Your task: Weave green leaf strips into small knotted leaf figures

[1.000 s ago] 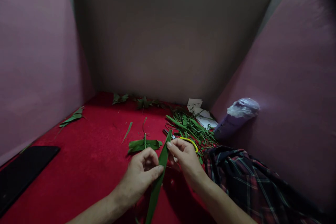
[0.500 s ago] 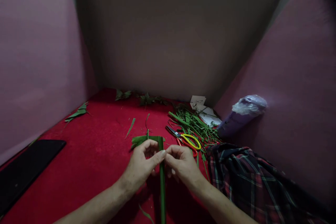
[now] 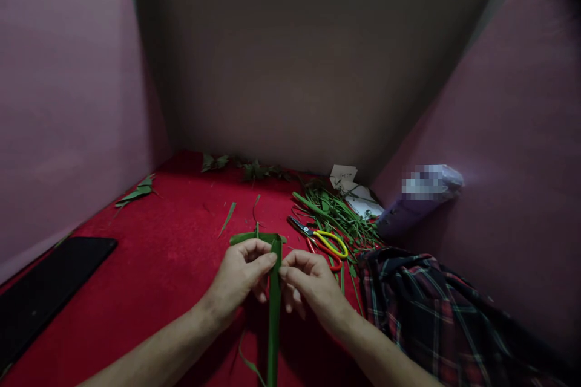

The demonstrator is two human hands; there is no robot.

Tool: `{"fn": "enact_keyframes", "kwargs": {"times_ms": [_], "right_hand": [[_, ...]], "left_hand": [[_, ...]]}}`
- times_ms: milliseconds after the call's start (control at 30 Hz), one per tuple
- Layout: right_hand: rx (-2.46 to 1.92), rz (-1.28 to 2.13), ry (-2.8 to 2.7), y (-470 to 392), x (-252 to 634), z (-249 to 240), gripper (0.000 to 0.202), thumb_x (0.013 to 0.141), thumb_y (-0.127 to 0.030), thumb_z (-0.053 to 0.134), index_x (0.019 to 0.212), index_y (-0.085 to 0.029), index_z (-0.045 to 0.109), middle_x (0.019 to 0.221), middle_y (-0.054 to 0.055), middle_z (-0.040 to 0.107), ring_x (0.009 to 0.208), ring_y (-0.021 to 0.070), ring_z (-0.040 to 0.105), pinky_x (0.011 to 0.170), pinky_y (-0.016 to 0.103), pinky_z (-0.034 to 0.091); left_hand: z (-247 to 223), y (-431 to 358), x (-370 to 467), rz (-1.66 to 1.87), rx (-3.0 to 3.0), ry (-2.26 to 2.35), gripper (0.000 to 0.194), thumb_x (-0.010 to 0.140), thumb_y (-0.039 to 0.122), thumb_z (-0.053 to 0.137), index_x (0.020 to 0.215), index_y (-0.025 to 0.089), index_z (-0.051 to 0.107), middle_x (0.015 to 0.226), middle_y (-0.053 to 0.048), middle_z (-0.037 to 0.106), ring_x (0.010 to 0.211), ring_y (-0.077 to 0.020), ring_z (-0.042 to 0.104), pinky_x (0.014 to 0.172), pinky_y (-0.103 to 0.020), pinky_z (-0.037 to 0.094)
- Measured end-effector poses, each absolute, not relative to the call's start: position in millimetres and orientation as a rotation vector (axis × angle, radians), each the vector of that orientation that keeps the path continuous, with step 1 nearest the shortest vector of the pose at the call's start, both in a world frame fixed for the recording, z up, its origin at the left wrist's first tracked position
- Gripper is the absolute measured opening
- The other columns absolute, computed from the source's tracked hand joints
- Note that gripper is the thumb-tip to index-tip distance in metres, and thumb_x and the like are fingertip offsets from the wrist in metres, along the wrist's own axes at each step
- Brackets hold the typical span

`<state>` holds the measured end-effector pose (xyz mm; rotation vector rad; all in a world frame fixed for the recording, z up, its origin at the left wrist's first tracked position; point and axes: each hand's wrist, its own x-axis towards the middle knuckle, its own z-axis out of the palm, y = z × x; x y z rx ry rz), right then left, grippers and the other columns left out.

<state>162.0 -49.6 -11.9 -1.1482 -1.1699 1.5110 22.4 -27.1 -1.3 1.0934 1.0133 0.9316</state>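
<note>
A long green leaf strip [image 3: 274, 314] hangs down toward me, its top end folded sideways to the left. My left hand [image 3: 245, 269] pinches it just below the fold, thumb in front. At the strip's right edge, my right hand [image 3: 311, 281] pinches with thumb and forefinger, its other fingers loosely curled. The folded part [image 3: 245, 238] sticks out behind my left fingers, with a thin stem rising from it. Scissors [image 3: 320, 239] with one yellow and one red handle lie just beyond my right hand, blades pointing away to the left.
Behind the scissors is a heap of cut green stems [image 3: 338, 211] beside white paper [image 3: 358, 196]. A purple package [image 3: 408, 211] leans at the right wall. Checked cloth [image 3: 422, 302] lies at right, a black flat object [image 3: 54, 290] at left. Loose leaves [image 3: 136, 193] dot the red cloth [image 3: 177, 254].
The strip's hanging part has swung slightly left and shows a broader face. My left thumb has moved left onto it, away from my right fingertips.
</note>
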Motion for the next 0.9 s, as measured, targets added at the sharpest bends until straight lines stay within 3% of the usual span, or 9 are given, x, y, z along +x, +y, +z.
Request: {"fn": "enact_keyframes", "kwargs": {"times_ms": [500, 900], "right_hand": [[-1.203, 1.353, -1.147, -45.5, 165.3, -12.3, 0.026, 0.071, -0.039, 0.062, 0.066, -0.016, 0.051, 0.04, -0.006, 0.052, 0.027, 0.0034, 0.038, 0.028, 0.012, 0.026], [-1.239, 1.333, -1.196, -44.4, 169.1, -12.5, 0.02, 0.071, -0.033, 0.059, 0.063, -0.016, 0.051, 0.037, -0.007, 0.05, 0.027, 0.0036, 0.036, 0.03, 0.013, 0.024]], "left_hand": [[-2.9, -28.7, 27.0, 0.868, 1.129, 1.022, 0.022, 0.063, 0.031, 0.064, 0.059, 0.016, 0.048, 0.038, 0.008, 0.049, 0.028, -0.0054, 0.042, 0.029, -0.016, 0.039], [-5.0, -29.7, 28.4, 0.834, 1.163, 0.999, 0.021, 0.066, 0.032, 0.063, 0.066, 0.016, 0.049, 0.042, 0.008, 0.051, 0.029, -0.0054, 0.044, 0.03, -0.016, 0.038]]}}
